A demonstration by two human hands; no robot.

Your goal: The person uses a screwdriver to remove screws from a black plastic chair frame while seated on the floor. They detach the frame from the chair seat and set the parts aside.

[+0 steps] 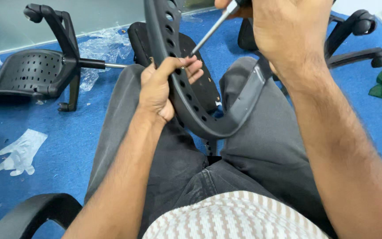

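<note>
My left hand [162, 86] grips a curved black plastic chair frame [191, 106] with a row of holes, held upright between my knees. My right hand [288, 31] is closed around the handle of a screwdriver [211, 31]; its metal shaft slants down to the left, and the tip meets the frame right by my left fingers. The handle is mostly hidden inside my fist. Under the frame, a black seat part [206, 88] shows between my legs.
A black perforated chair seat with armrest [36, 73] lies on the blue carpet at left, beside crumpled clear plastic wrap [100, 48]. A clear plastic glove [21, 152] lies lower left. Black chair base legs with casters [359, 40] are upper right. A black armrest [36, 212] sits bottom left.
</note>
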